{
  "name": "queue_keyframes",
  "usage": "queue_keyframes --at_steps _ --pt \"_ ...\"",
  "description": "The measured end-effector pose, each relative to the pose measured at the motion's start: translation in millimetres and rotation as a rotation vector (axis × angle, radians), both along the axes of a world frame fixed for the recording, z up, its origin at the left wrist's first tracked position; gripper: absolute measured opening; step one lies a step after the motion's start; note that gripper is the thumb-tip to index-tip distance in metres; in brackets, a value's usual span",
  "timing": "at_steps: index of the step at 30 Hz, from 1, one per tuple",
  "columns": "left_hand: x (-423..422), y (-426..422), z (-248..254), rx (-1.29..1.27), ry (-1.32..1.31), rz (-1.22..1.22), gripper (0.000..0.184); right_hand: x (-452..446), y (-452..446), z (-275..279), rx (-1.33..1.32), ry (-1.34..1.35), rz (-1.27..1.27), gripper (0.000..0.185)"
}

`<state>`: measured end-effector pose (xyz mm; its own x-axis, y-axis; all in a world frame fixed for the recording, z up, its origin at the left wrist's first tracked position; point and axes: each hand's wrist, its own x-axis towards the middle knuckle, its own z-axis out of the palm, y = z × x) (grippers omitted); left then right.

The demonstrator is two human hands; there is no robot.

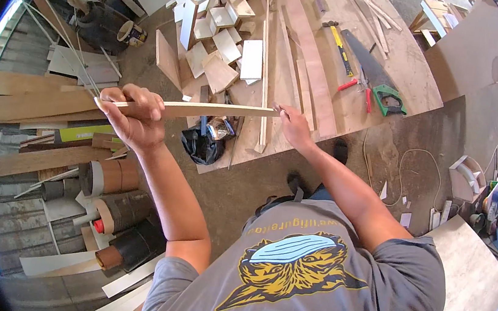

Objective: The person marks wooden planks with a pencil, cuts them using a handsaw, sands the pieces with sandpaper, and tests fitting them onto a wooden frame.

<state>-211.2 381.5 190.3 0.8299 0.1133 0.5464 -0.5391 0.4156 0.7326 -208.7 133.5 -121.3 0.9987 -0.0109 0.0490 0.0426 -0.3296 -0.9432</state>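
Observation:
A thin wooden strip [217,109] is held level between my two hands, above the near edge of the workbench. My left hand [133,116] is closed round its left end, fingers curled over and thumb underneath. At the other end, my right hand [293,127] pinches the strip with its fingertips. Below the strip lie a black plastic bag [202,147] and a small clutter of tools, partly covered by it. Long narrow wood strips [266,65] run across the bench close to my right hand.
The plywood workbench [414,82] bears a pile of wood offcuts [221,45], a hammer [337,46], red-handled pliers [360,91] and a green-handled handsaw [388,99]. Boards [33,161] and rolls of sheet material [112,178] fill the left side. A cable [404,167] lies on the floor at right.

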Motion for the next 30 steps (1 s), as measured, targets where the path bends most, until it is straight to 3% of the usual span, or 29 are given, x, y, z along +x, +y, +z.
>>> queue_keyframes --at_steps 5,8,11,15,16,19,21,23,24,28,30 --pt "-2.2 -30.9 5.4 0.028 -0.014 0.191 0.063 -5.4 32.4 27.4 0.046 0.116 -0.087 0.032" --pt "-2.5 -42.9 5.6 -0.033 0.000 0.325 0.068 -31.3 48.8 137.9 0.161 0.212 0.105 0.033" --pt "-11.2 -52.8 9.4 -0.081 0.001 0.339 0.055 -40.3 72.3 144.1 0.149 -0.355 0.013 0.035" --pt "-16.6 -56.7 8.7 -0.097 0.060 0.427 0.037 -23.7 48.0 119.4 0.003 0.090 0.083 0.034" --pt "-17.3 -58.5 9.3 -0.118 0.064 0.419 0.035 -31.2 39.4 166.3 -0.012 0.225 0.217 0.035" --pt "-18.8 -59.8 6.0 -0.045 0.016 0.471 0.032 -57.4 65.8 175.4 0.188 -0.412 0.100 0.033" --pt "-9.9 -53.0 1.0 0.108 -0.093 0.566 0.031 -55.0 58.6 162.6 0.126 -0.295 0.087 0.032" --pt "-12.0 -56.6 1.4 0.102 -0.120 0.605 0.036 -40.3 51.8 122.3 0.022 -0.092 0.076 0.033" --pt "-14.6 -54.0 -0.6 0.090 -0.127 0.609 0.038 -39.0 45.6 134.8 -0.043 0.068 0.107 0.032" --pt "-13.1 -70.3 2.8 -0.004 -0.109 0.759 0.046 -62.2 61.3 169.3 0.153 -0.527 0.041 0.034" --pt "-13.0 -74.0 2.5 -0.025 -0.113 0.779 0.048 -51.4 51.5 147.5 0.036 -0.280 0.078 0.035"
